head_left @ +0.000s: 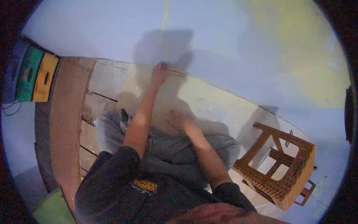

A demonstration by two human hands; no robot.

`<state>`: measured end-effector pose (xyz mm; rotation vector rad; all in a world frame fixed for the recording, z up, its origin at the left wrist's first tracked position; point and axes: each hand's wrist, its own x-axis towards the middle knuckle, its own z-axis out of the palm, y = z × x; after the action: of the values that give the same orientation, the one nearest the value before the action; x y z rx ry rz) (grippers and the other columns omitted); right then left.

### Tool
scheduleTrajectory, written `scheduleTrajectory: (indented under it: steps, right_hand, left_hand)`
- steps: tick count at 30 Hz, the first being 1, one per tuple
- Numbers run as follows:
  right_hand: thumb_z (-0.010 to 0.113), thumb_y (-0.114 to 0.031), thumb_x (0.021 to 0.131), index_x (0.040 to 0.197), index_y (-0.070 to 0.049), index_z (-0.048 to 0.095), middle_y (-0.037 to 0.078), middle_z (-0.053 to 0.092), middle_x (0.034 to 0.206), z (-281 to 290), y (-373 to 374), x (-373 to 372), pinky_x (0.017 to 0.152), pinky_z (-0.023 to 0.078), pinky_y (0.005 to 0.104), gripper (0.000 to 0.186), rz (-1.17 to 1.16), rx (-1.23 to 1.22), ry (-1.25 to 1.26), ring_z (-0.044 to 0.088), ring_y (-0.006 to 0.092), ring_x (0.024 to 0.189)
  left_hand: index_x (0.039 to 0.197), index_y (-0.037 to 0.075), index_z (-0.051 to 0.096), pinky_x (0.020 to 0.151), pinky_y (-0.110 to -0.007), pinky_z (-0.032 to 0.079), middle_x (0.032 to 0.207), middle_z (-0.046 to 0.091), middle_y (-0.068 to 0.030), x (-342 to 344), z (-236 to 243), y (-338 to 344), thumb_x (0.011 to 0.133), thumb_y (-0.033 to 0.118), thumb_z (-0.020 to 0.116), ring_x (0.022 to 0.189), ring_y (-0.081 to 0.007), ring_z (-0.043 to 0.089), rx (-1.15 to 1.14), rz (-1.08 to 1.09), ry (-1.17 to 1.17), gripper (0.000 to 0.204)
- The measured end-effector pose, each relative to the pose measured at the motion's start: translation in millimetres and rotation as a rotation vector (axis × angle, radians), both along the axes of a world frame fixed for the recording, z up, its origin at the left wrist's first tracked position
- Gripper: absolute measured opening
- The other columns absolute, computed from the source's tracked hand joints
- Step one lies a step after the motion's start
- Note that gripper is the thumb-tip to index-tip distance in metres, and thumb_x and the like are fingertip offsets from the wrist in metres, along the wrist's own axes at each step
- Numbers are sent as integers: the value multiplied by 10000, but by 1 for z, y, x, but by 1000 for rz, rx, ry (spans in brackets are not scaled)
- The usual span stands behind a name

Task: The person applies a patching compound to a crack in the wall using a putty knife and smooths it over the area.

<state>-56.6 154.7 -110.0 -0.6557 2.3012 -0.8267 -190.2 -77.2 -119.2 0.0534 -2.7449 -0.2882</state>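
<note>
My left arm stretches forward, and my left hand is closed near the foot of the pale wall. Whatever its fingers hold, if anything, is too dim to make out. A thin tan strip runs along the wall's base just right of that hand. Lower down, over my crossed legs in grey trousers, is my right hand. Motion smears its fingers, so their grip cannot be read. A small dark and silver object shows beside my left forearm, its kind unclear.
To the right, a brown woven stool-like frame lies tilted near the wall. Coloured drawers stand at the far left. Next to them a long brown strip borders the worn floorboards. Something green lies at lower left.
</note>
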Motion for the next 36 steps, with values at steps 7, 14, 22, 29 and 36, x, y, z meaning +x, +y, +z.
scheduleTrajectory:
  steps: [7, 14, 22, 29, 36]
  right_hand:
    - [479, -560, 935, 1414, -132, 453, 206, 543, 1348, 55, -9, 8, 1047, 384, 543, 643, 160, 212, 63, 526, 392, 1230]
    - [492, -539, 931, 1397, -101, 464, 203, 538, 1351, 83, -20, 0, 1045, 389, 539, 640, 288, 326, 85, 526, 389, 1233]
    - [499, -512, 932, 1390, -94, 471, 206, 538, 1351, 13, -2, -2, 1046, 389, 539, 620, 188, 210, 69, 524, 407, 1229]
    - [522, -489, 924, 1375, -86, 486, 210, 537, 1354, 102, -16, -8, 1038, 407, 519, 606, 246, 353, -64, 525, 399, 1234]
    - [504, -505, 929, 1369, -84, 490, 212, 562, 1320, 67, -14, 3, 1029, 423, 490, 609, 272, 285, 121, 545, 395, 1208]
  left_hand:
    - [1090, -33, 584, 871, -489, 484, 1077, 613, -278, 23, -13, -25, 977, 292, 480, 988, -427, 603, 108, -158, -155, 359]
    - [1219, -25, 537, 866, -482, 493, 1227, 594, -190, 19, 0, -11, 887, 132, 585, 1096, -340, 584, -6, -46, -64, 370]
    - [1261, -37, 506, 943, -474, 450, 1143, 616, -216, 2, 12, 4, 878, 126, 617, 1052, -357, 606, 243, -55, -416, 431]
    - [1305, -10, 513, 919, -477, 456, 922, 679, -221, 10, -12, -10, 870, 195, 614, 922, -363, 644, 516, 40, -439, 492]
    - [1144, 36, 627, 889, -415, 475, 959, 669, -228, 1, -29, -13, 862, 175, 609, 946, -332, 635, 283, 70, -377, 315]
